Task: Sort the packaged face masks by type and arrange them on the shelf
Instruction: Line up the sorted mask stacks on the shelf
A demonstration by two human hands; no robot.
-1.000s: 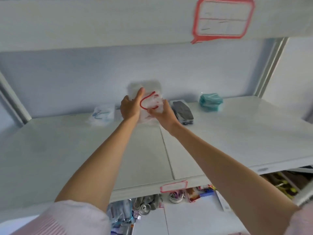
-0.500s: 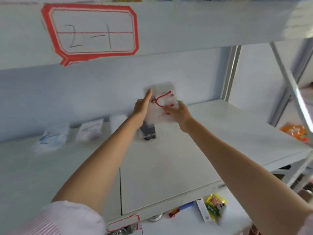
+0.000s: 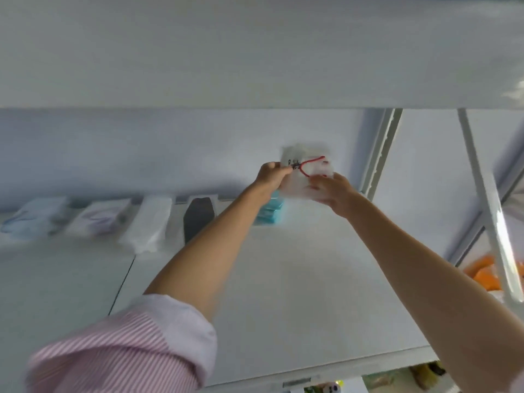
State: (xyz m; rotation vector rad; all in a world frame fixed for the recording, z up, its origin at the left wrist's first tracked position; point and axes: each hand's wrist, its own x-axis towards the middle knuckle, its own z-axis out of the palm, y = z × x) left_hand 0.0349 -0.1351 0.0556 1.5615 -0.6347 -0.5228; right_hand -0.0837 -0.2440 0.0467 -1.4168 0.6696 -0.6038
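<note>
Reaching out over the white shelf [image 3: 297, 293], the person holds 1 clear packet with red ear loops [image 3: 307, 171] up in the air with both hands, close to the pale back wall and just left of the shelf's upright post [image 3: 378, 154]. The left hand [image 3: 272, 177] pinches the packet's left edge, fingers curled onto it near a small dark mark. The right hand [image 3: 334, 191] grips the lower right corner, thumb and fingers closed on the plastic. The packet is blurred, so its print is unreadable. It hangs above the shelf, not touching it.

Directly under the held packet, and partly hidden by the left forearm, sits a stack of teal mask packets [image 3: 269, 212] on the shelf by the back wall. Left of that stack lies a black mask packet [image 3: 198, 219], and left again a white mask packet [image 3: 150, 222], both lying lengthwise toward the front edge. Further left from the teal stack come a pale lilac packet [image 3: 100, 218] and then a light blue packet [image 3: 31, 217], both soft with blur. The 5 sit in a row along the back of the shelf, each apart from its neighbour.

A pink striped sleeve [image 3: 127, 350] is rolled up on the left arm. Right of the post, something orange [image 3: 487, 275] shows behind a slanted brace.
</note>
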